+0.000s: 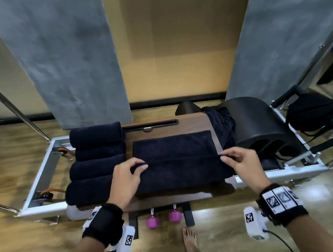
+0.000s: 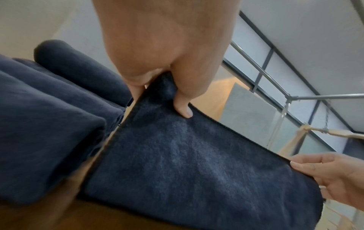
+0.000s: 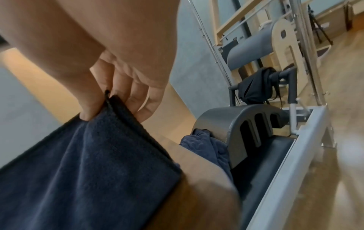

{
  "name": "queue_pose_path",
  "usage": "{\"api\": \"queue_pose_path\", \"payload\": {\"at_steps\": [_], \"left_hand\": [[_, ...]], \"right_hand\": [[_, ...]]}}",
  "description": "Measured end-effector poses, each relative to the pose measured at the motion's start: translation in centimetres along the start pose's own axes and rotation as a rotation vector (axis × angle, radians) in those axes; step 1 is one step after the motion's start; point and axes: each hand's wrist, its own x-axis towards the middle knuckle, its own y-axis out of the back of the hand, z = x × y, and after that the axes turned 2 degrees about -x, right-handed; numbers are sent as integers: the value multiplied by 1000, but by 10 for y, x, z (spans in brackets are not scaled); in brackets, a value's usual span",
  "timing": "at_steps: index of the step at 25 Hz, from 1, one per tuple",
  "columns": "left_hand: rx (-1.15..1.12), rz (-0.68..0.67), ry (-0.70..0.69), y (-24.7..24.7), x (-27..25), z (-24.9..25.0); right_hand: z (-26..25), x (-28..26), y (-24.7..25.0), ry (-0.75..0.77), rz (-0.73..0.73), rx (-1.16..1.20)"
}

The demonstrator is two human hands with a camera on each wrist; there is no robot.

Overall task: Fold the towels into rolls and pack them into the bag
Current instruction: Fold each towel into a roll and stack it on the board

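We have the dark towel spread flat on the wooden counter straight ahead at twelve o'clock, its long axis running from nine to three, so both hands reach it equally. Our left hand pinches the raised fold at its nine o'clock end and our right hand pinches the three o'clock end. Four finished rolls lie stacked just beside it at nine; we judge the fold must travel toward twelve.

wrists: black straps | white marker-tagged cameras | barefoot
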Motion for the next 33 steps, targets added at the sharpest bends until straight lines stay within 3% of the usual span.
{"api": "queue_pose_path", "payload": {"at_steps": [3,7,10,12,15,17,19,23,27,31,33], "left_hand": [[43,73,19,-8,52,1],[123,87,154,-29,112,-7],[184,24,268,-48,143,-15],[354,-73,267,-61,149,-16],[565,-46,96,-81,135,-7],[527,-6,-65,-99,113,4],[456,-66,-155,-119,87,12],[517,-288,-97,-141,49,10],[641,-268,-107,-129,45,2],[685,-310,-54,-120,45,0],[656,-379,-63,-119,30,1]], "right_hand": [[-6,62,-8,14,24,79],[2,133,-28,-63,20,20],[13,169,-42,-175,12,-101],[20,178,-48,-193,13,-239],[24,172,-56,22,91,-310],[27,163,-63,130,3,-270],[30,152,-67,150,-150,-277],[35,137,-59,143,-235,-430],[28,90,-51,127,-269,-647],[19,12,-75,296,-542,-760],[23,-14,-86,433,-563,-762]]}}
